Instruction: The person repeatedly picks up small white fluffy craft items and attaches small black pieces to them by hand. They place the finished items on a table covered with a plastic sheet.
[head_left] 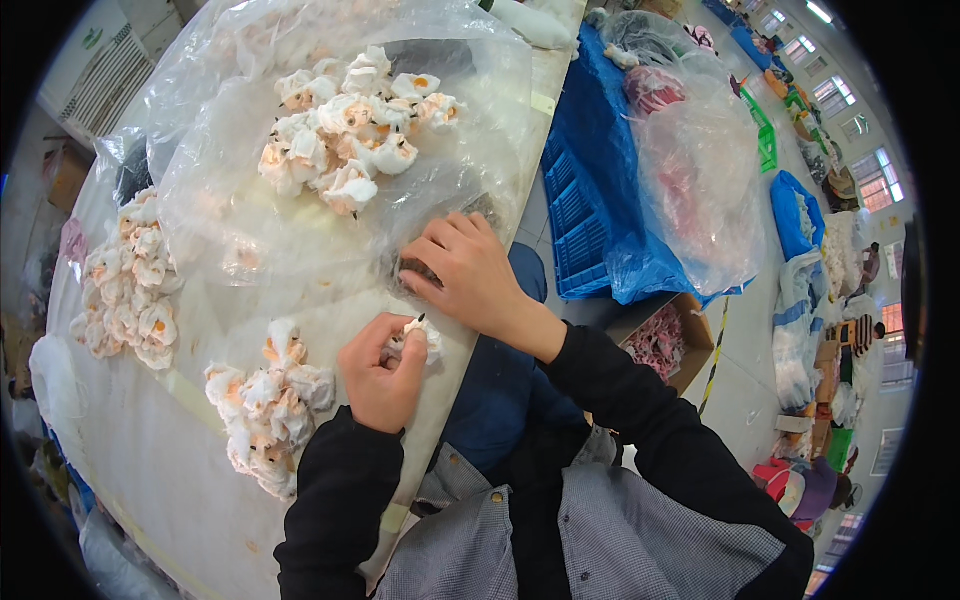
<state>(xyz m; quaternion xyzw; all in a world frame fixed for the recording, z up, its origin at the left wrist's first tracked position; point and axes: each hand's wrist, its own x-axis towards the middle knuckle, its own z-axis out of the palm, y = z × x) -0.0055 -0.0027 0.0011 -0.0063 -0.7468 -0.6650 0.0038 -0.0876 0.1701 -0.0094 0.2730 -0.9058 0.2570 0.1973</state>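
My left hand [383, 372] is closed in a pinch near the table's right edge. Between its thumb and fingers sits a small fluffy white piece [431, 338] with a dark pointed tip. Just beyond it, my right hand [472, 274] rests with curled fingers on a clear plastic bag of small dark bits [484, 207]. Whatever its fingertips grip is hidden. Similar white pieces with orange patches and dark tips form a pile [270, 405] left of my left hand. Another pile [350, 130] lies farther off on clear plastic sheeting [215, 215].
A third pile [130, 285] sits at the table's far left. To the right stands a blue crate [580, 225] lined with blue plastic, holding a filled clear bag [690, 190]. Below it is a cardboard box [695, 345] of pink pieces. Other people work in the background.
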